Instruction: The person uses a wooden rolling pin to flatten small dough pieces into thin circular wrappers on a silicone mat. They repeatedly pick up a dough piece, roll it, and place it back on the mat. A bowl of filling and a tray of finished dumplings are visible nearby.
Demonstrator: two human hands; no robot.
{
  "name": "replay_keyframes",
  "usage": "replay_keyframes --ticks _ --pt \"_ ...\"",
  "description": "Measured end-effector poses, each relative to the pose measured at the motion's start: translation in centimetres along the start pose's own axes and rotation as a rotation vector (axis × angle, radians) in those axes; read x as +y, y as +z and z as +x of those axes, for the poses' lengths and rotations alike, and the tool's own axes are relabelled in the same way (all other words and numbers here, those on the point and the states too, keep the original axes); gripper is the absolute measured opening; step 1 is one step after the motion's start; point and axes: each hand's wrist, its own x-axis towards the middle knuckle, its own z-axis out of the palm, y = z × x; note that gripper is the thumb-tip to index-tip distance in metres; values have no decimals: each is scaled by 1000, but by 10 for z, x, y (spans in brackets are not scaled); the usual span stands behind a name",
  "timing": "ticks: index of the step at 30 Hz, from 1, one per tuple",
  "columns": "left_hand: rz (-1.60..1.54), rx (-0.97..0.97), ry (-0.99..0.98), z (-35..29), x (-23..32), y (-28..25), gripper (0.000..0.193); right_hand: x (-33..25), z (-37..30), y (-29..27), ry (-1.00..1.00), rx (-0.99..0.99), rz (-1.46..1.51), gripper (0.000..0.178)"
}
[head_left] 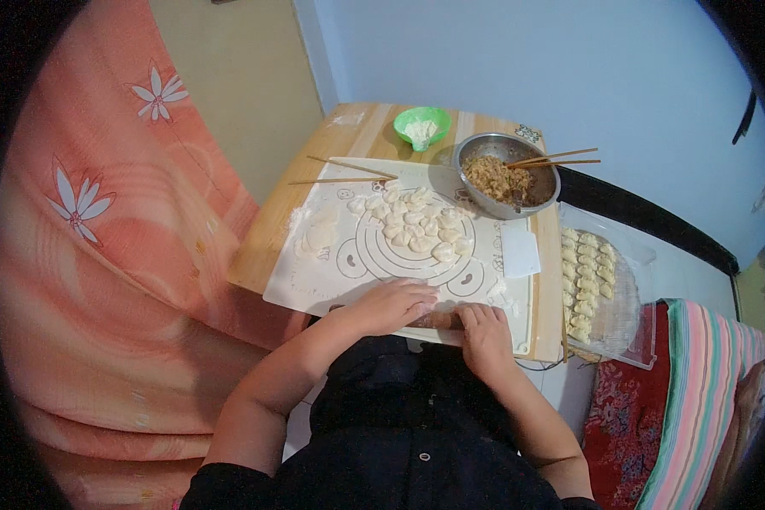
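Note:
My left hand (399, 304) lies over the near edge of the white baking mat (314, 285), its fingers stretched out toward the right. Beneath and beside them is a dark brown bar, seemingly a rolling pin (438, 320), partly covered by my hands. At its right end, the fingers of my right hand (484, 336) bend down over it. Just beyond my hands, several small floured dough pieces (416, 223) lie clustered on the mat's printed circles. A pale floury patch, perhaps flat wrappers (317, 236), lies to their left.
A steel bowl of filling (500, 178) with chopsticks stands at the back right, beside a green bowl of flour (421, 127). More chopsticks (344, 179) and a white scraper (519, 249) rest on the mat. Right of the wooden table, a clear tray (625, 319) holds rows of dumplings.

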Motion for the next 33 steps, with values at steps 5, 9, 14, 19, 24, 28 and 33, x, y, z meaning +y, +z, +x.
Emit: replay_keyframes --ticks 5,9,14,19,24,28,33 --pt "133 7 -93 -24 4 -14 40 -9 -10 -11 12 -6 7 40" --pt "414 336 -136 -29 -23 -5 45 10 22 22 58 79 -109 49" --pt "460 517 -277 -16 -52 -11 51 21 65 31 174 18 -165 67" --pt "460 401 -242 -80 -7 14 56 -15 -3 5 17 -110 -69 78" --pt "373 403 -423 -50 -24 0 58 14 49 20 46 20 -85 69" --pt "302 202 -430 -45 -26 -3 60 17 50 26 46 -14 -156 59" --pt "66 113 -156 -44 -16 -1 52 -1 -2 4 -104 41 -100 44"
